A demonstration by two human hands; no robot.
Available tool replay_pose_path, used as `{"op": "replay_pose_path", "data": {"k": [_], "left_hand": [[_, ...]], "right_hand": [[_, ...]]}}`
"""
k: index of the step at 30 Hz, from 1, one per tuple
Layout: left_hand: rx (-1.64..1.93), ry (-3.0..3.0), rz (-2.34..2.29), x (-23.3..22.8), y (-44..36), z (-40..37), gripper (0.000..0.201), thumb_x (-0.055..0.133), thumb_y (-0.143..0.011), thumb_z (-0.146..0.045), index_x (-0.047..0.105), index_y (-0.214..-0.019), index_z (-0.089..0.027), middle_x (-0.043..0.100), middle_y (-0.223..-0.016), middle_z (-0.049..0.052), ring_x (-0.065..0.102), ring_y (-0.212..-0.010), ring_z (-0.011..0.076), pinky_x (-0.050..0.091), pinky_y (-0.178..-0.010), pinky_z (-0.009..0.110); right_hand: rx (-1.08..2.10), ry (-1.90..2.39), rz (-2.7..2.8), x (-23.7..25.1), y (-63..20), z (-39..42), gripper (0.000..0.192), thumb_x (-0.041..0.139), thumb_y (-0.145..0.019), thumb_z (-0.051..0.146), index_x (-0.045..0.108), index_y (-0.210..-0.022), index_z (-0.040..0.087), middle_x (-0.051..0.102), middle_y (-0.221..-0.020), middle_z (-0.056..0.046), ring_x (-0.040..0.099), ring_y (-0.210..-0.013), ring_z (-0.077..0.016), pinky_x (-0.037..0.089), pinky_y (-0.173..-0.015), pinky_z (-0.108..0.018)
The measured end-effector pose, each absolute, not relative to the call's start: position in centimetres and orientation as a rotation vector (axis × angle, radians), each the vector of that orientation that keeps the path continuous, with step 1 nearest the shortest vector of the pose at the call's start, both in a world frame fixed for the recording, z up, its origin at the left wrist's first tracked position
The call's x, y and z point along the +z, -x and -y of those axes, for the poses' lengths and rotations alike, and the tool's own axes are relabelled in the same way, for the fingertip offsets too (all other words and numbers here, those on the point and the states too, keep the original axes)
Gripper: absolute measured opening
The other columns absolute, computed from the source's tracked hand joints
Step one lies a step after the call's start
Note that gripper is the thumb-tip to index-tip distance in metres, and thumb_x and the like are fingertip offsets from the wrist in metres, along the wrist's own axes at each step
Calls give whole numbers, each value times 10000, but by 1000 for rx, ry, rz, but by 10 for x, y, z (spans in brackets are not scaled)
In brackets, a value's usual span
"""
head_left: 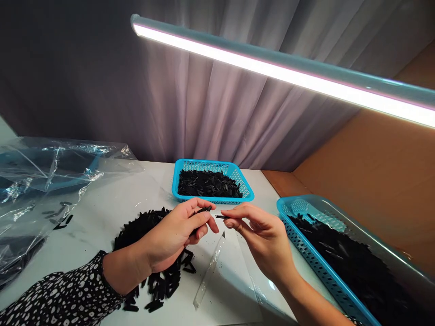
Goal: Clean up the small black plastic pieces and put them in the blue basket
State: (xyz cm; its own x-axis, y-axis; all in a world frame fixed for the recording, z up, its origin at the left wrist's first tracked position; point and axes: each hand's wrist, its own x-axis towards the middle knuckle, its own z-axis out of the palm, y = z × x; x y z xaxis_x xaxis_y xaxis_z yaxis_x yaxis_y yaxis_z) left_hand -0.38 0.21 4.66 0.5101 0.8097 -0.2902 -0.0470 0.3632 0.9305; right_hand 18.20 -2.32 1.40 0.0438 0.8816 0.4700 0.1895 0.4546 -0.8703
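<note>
Two hands: we held both over the table, close together, fingertips almost meeting above the white top.
Sleeve: our left arm wore a black-and-white spotted sleeve, the nearest thing to us.
Left hand: our left hand was curled shut on a small bunch of black pieces, one piece sticking out past the thumb and forefinger.
Right hand: our right hand pinched a thin black sliver between thumb and forefinger, the other fingers loosely bent.
Key relation: the sliver lay nearly level, its long axis running left to right, its free tip pointing at the left fingertips; the two were just apart, not touching. Our right hand carried it; the left was the nearer one to its tip.
Pile: a loose pile of black pieces sat under and behind the left hand, on the table.
Strip: a clear plastic strip lay between our wrists.
Right basket: a blue basket lined with clear film and full of black pieces stood at our right.
Bag: crumpled clear bags lay at the left.
Far basket: a second blue basket of black pieces stood beyond the hands.
Beyond: a lamp tube hung before a grey curtain.
</note>
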Motion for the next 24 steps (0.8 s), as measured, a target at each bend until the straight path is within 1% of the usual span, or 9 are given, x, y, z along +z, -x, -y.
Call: {"op": "replay_pose_path", "data": {"k": [7,11,14,17,18,20,22,24], "left_hand": [[681,-1095,-882,50,2,-5,240,586,-889,-265,688,-1078,-158,591,-812,-4,322,-591,67,234,-561,249],[708,-1111,-892,49,2,-7,230,624,-848,-246,709,-1038,-148,602,-819,4,314,-597,70,219,-559,253],[720,-1120,-878,48,4,-7,200,620,-851,-252,673,-1020,-160,643,-848,12,340,-618,80,246,-578,251],[724,-1122,-882,50,5,-5,142,632,-840,-244,596,-956,-170,673,-847,12,340,-618,83,277,-602,251],[724,-1128,-888,50,5,-4,132,637,-836,-243,569,-925,-173,679,-844,12,333,-614,83,277,-602,251],[730,-1156,-897,50,4,-4,139,640,-833,-249,529,-878,-178,686,-838,12,322,-608,83,268,-593,254],[739,-1192,-901,50,3,-5,146,632,-835,-257,509,-856,-182,687,-831,12,323,-609,85,263,-586,256],[745,-1218,-907,49,2,-5,138,624,-830,-251,503,-850,-186,672,-810,3,334,-612,87,263,-583,258]], "right_hand": [[744,1021,1415,17,-181,25,141,743,-805,192,796,-874,302,745,-776,-4,639,-716,-170,502,-664,-309],[785,1056,1396,18,-183,25,131,737,-802,216,799,-876,304,726,-766,-7,612,-707,-171,482,-663,-322],[836,1088,1369,17,-183,24,95,743,-791,252,798,-858,291,694,-729,-7,586,-688,-172,465,-656,-332],[922,1104,1315,17,-182,22,94,761,-771,287,790,-858,264,688,-747,-17,587,-714,-176,463,-676,-336],[964,1099,1278,17,-182,22,100,766,-765,293,780,-856,252,683,-743,-17,582,-704,-169,461,-668,-326],[1107,1052,1153,18,-180,20,96,760,-760,295,737,-826,230,673,-748,-14,558,-655,-145,437,-596,-286],[1326,958,989,20,-177,20,97,735,-741,266,663,-781,214,668,-777,-17,524,-614,-124,367,-503,-239],[1538,879,869,23,-174,21,118,707,-708,234,608,-762,198,658,-809,-25,473,-588,-103,294,-469,-216]]}}
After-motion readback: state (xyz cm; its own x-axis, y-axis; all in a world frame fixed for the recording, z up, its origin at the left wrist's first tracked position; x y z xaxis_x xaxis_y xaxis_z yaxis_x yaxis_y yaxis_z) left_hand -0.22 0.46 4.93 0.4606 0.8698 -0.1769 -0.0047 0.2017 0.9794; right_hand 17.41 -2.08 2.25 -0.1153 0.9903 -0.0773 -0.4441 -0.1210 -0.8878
